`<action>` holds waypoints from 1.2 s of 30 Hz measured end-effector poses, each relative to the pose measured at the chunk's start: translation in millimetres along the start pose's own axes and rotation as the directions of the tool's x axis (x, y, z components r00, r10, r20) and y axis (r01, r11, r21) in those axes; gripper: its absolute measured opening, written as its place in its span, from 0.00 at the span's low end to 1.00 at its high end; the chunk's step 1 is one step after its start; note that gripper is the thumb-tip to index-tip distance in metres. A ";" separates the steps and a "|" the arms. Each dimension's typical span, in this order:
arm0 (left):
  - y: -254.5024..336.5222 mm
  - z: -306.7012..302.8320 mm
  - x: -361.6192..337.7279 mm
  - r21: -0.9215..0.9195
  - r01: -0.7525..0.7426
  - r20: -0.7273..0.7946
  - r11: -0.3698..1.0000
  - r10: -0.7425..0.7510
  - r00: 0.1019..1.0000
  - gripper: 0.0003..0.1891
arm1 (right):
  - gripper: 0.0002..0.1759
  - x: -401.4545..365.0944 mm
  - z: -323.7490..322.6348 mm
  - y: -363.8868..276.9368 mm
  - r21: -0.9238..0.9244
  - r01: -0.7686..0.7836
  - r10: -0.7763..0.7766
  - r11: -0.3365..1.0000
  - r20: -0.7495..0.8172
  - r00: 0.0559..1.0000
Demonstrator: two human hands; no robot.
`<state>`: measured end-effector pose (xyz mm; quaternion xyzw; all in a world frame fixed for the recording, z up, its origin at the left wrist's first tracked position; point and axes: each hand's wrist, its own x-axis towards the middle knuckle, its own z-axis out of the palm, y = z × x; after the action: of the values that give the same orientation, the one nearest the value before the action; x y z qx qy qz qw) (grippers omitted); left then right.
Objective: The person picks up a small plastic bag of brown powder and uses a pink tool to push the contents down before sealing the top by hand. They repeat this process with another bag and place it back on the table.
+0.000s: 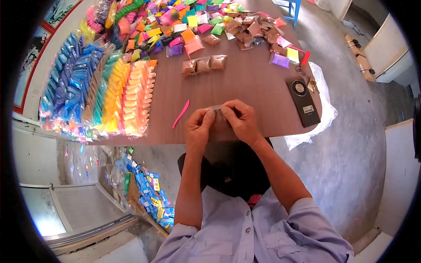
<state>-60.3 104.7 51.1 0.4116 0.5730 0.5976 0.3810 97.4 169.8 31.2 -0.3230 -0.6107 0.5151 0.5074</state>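
My left hand (199,126) and my right hand (241,120) meet near the table's front edge. Thumbs and fingers of both pinch a small clear plastic bag (215,107); its lower part and contents are hard to make out between the hands. Left of my left hand lies a thin pink plastic tool (180,115). Beyond my hands, three brown packets (203,65) sit side by side in a row.
Coloured packets (174,27) and brown packets (254,28) are heaped at the back of the table (166,92). Rows of bagged packets (98,87) fill the left side. A phone (303,103) and keys (312,84) lie right. Wrappers (151,193) cover part of the floor.
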 end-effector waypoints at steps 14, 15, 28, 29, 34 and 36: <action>6.3 3.5 -2.3 0.045 -0.022 0.075 0.999 0.019 0.997 0.10 | 0.10 0.9 -1.1 -7.6 -0.057 -0.023 0.021 0.998 -0.023 1.000; 8.2 5.8 -2.3 0.068 -0.004 0.065 0.998 0.000 0.998 0.10 | 0.10 1.3 -1.1 -6.5 -0.057 -0.023 0.022 0.998 -0.023 0.999; 13.4 6.6 -3.4 0.123 -0.031 0.089 0.992 0.020 0.996 0.11 | 0.10 -0.4 -0.3 -4.9 -0.038 0.010 -0.011 0.999 -0.036 0.999; 10.6 2.2 -2.4 0.162 -0.053 0.132 0.985 0.031 0.991 0.11 | 0.10 -0.4 -0.5 -4.1 -0.035 0.011 -0.013 0.999 -0.059 0.998; 5.9 -1.8 -1.7 0.192 -0.093 0.153 0.977 0.063 0.986 0.12 | 0.10 1.1 1.1 -10.2 -0.071 0.022 -0.024 0.997 -0.033 0.999; 9.3 -3.6 -3.7 0.227 -0.045 0.144 0.973 0.012 0.989 0.12 | 0.11 0.7 1.0 -10.6 -0.071 0.029 -0.030 0.997 -0.017 0.999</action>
<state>-62.1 99.5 60.2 0.5024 0.6036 0.5023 0.3619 97.6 167.3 41.5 -0.3365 -0.6286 0.4825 0.5088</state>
